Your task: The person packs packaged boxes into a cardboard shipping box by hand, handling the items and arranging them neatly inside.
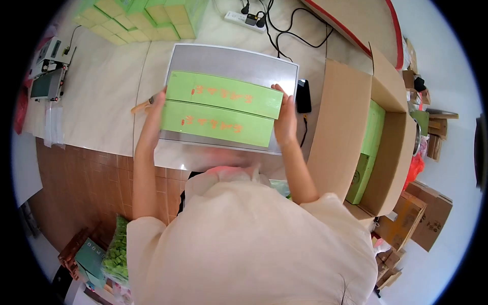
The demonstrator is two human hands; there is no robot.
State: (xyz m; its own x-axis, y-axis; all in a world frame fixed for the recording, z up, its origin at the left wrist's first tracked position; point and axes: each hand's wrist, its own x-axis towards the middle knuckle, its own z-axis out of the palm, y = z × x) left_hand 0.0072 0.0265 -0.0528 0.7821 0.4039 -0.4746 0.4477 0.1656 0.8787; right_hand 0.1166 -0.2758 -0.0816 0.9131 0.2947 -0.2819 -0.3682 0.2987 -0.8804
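Two long green boxes (223, 94) with orange lettering lie side by side over a grey, white-rimmed panel (229, 57). My left hand (156, 113) presses against their left ends, its fingers partly hidden by the boxes. At the right ends, my right hand (285, 116) has its fingers stretched along the edge, so the pair is held between both palms. Whether the boxes rest on the panel or hang just above it, I cannot tell. Beside my left hand lies a tool with an orange-brown handle (140, 106), its other end covered.
An open cardboard box (338, 119) with green boxes inside stands at right. A black phone (303, 96) lies by the panel. Stacked green boxes (178, 18), a power strip (239, 21) and black cables (290, 30) occupy the far side. Electronic devices (48, 84) sit at far left.
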